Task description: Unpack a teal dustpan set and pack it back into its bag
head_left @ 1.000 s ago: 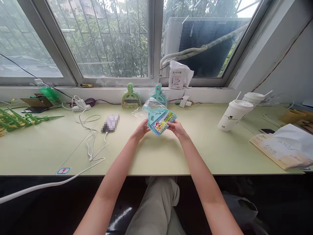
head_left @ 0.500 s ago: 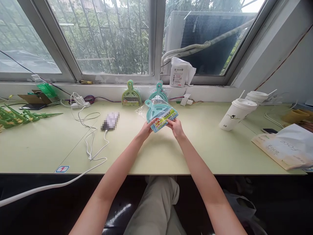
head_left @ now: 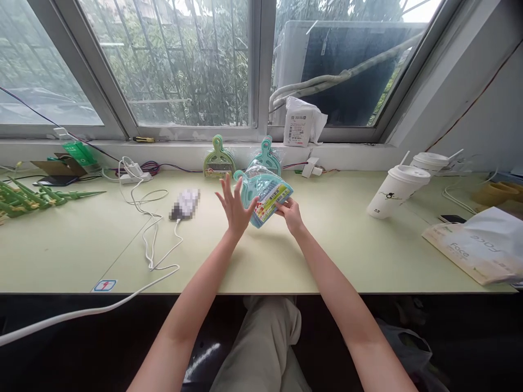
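Note:
A teal mini dustpan and brush set (head_left: 261,187) in clear plastic wrap, with a printed label, is held tilted above the table. Its handle points up and to the left. My right hand (head_left: 291,215) grips the lower right edge, thumb on the label. My left hand (head_left: 236,209) has its fingers spread at the lower left side, the thumb close to the label; whether it touches is hard to tell. Behind, a green dustpan set (head_left: 219,159) and another teal dustpan set (head_left: 266,151) lean upright against the wall below the window.
White cups with straws (head_left: 398,190) stand at the right, near a paper bag (head_left: 476,245). A pixelated device (head_left: 186,204) with a white cable lies left of centre. Green spiky stems (head_left: 38,196) lie at far left. A white box (head_left: 299,122) stands on the sill.
My left hand has loosened from the dustpan set and spread its fingers upward. The set has tilted further, its handle shifting left, while my right hand keeps its hold.

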`<action>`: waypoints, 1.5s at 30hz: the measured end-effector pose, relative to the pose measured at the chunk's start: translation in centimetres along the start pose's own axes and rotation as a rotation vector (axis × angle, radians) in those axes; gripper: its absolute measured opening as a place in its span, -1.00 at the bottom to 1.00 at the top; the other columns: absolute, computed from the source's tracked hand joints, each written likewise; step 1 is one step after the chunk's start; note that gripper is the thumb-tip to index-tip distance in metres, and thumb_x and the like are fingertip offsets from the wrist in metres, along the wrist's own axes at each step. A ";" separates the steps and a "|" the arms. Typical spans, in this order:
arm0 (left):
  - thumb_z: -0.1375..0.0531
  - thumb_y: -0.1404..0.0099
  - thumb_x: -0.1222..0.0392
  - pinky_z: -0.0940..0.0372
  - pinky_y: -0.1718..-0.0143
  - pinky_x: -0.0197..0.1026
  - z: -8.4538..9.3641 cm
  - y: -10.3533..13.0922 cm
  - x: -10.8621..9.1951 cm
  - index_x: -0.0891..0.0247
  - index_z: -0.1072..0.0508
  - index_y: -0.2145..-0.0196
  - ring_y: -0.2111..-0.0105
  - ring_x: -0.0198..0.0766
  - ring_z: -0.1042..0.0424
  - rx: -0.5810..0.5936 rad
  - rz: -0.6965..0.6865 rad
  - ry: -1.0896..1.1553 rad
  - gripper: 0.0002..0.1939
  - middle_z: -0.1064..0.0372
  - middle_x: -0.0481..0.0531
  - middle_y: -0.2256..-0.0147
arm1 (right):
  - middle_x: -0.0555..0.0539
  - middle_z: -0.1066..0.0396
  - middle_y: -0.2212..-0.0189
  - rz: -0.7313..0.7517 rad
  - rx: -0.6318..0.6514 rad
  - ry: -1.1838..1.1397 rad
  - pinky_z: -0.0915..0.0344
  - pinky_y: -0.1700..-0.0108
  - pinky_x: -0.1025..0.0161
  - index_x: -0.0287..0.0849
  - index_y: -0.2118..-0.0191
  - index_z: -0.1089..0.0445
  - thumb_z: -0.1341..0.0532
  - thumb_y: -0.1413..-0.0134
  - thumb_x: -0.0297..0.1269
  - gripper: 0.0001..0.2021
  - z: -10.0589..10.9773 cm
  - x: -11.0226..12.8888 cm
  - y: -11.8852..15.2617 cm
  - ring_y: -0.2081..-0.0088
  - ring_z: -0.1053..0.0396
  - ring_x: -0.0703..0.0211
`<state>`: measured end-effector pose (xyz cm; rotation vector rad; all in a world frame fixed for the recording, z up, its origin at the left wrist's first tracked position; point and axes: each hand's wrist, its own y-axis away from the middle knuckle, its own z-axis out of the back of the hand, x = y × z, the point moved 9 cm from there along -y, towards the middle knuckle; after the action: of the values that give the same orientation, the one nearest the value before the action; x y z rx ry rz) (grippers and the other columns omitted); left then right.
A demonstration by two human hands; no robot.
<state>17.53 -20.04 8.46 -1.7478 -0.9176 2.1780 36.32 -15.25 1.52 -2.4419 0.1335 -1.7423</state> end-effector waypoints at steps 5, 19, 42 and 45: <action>-0.28 -0.11 0.20 0.28 -0.29 0.14 -2.2 0.6 1.4 0.13 -0.48 0.14 -0.29 0.05 0.12 0.168 0.045 0.050 -0.70 -0.17 0.06 -0.18 | -0.04 -0.51 0.33 -0.032 0.074 0.048 -0.47 0.10 0.04 -0.15 0.24 -0.38 -0.39 0.20 -0.23 -0.67 -1.8 -0.5 0.7 0.24 -0.48 0.11; -0.21 -0.08 0.43 -0.22 -0.01 -0.20 -3.7 1.1 2.7 0.19 -0.50 0.10 0.00 -0.01 -0.28 0.313 0.074 -0.038 -0.60 -0.29 0.17 0.21 | -0.04 -0.52 0.33 -0.070 0.067 0.056 -0.46 0.10 0.07 -0.15 0.23 -0.41 -0.41 0.22 -0.23 -0.65 -1.2 -1.2 0.4 0.26 -0.48 0.14; 0.03 -0.35 0.13 0.38 -0.28 0.16 -5.4 2.3 0.1 0.17 -0.33 -0.14 -0.25 0.08 0.09 0.274 -0.220 -0.278 -0.56 -0.14 0.25 -0.13 | -0.04 -0.52 0.33 -0.055 0.071 0.050 -0.45 0.07 0.04 -0.15 0.23 -0.40 -0.44 0.29 -0.19 -0.58 -1.1 -1.0 0.4 0.27 -0.48 0.15; -0.08 -0.30 0.14 0.20 -0.28 0.11 -4.4 1.8 0.4 0.15 -0.36 -0.10 -0.25 0.09 0.05 0.208 -0.166 -0.185 -0.58 -0.14 0.22 -0.14 | -0.04 -0.52 0.31 -0.047 0.046 0.047 -0.46 0.07 0.04 -0.15 0.23 -0.39 -0.44 0.28 -0.21 -0.59 -0.7 -0.8 0.2 0.26 -0.48 0.14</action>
<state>21.92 -19.78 6.68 -1.3459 -0.8096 2.2611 35.36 -15.42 0.98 -2.3921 0.0405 -1.8014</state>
